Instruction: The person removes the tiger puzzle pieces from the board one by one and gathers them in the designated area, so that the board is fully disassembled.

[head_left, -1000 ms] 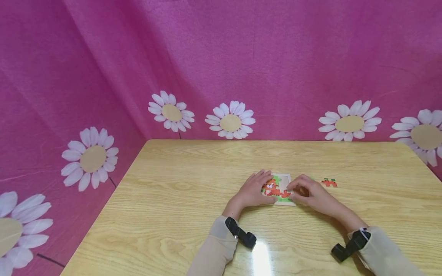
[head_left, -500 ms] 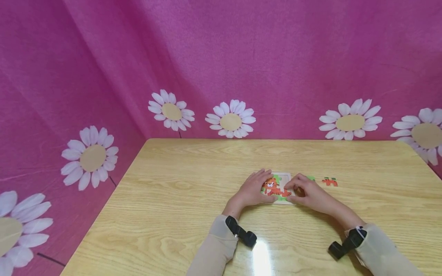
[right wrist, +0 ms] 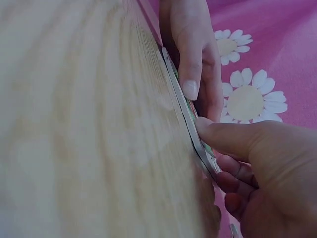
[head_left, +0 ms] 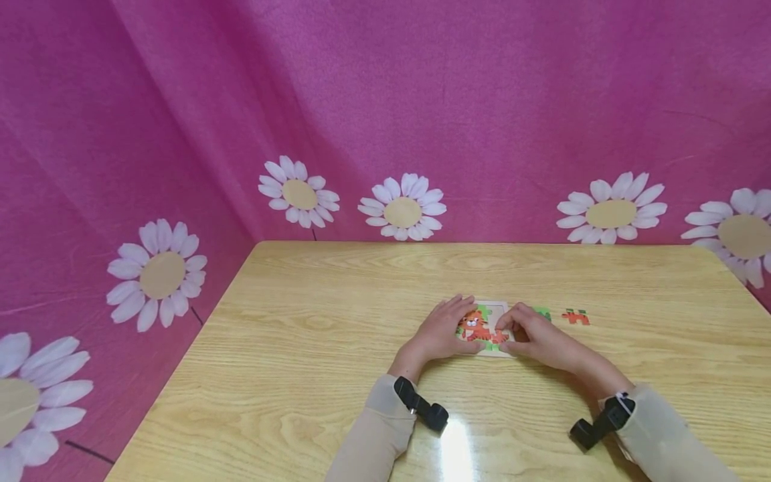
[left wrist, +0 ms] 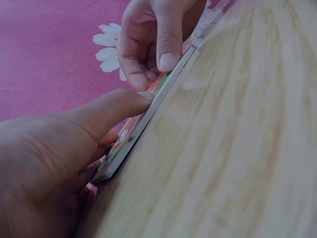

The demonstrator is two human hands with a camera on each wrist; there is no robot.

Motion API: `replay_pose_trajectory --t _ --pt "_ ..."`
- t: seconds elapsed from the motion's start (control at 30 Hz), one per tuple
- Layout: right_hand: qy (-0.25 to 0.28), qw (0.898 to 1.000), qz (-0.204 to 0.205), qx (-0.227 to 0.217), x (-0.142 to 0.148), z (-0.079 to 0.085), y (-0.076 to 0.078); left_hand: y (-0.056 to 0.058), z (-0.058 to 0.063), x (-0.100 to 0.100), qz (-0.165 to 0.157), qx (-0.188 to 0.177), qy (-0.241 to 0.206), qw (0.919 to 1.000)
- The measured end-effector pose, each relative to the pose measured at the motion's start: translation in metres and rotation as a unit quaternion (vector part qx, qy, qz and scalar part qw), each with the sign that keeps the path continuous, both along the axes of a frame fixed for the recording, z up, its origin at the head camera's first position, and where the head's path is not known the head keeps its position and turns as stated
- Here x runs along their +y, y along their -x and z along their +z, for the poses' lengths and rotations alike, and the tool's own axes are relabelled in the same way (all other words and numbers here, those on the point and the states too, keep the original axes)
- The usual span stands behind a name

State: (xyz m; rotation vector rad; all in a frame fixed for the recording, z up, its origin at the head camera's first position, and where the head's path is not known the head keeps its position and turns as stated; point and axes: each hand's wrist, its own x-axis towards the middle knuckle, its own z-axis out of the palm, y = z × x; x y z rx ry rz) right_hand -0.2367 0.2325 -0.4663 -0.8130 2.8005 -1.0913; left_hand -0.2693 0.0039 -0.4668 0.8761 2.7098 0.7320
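A small jigsaw puzzle tray (head_left: 498, 303) with a pale frame and an orange tiger picture lies on the table. My left hand (head_left: 440, 331) rests over its left side, fingers extended and thumb (left wrist: 131, 104) along the near edge. At the lower right of the picture, my right hand (head_left: 542, 340) pinches an orange and green puzzle piece (head_left: 499, 337) between thumb and fingers, right at the other pieces. Its fingers partly hide that piece. Bare backing shows in the tray's upper right.
A green puzzle piece (head_left: 543, 312) lies just beyond my right hand, partly covered by it. Farther right is an orange and green piece (head_left: 576, 317). The wooden table (head_left: 289, 375) meets a pink flowered curtain (head_left: 482, 134) at the back and left.
My right hand and forearm have shifted slightly left, and more of the green piece behind the hand shows. My left hand stays on the tray.
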Motion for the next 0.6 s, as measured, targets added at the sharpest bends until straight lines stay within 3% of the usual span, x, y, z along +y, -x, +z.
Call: replay_pose_trajectory --t 0.3,0.6 --pt "0.040 0.997 -0.017 0.063 -0.005 -0.007 -0.013 -0.001 0.000 -0.001 0.003 -0.009 -0.004 0.9999" --pt "0.058 0.986 -0.015 0.158 -0.006 -0.013 -0.020 0.000 0.000 -0.002 0.002 -0.008 -0.004 1.0000"
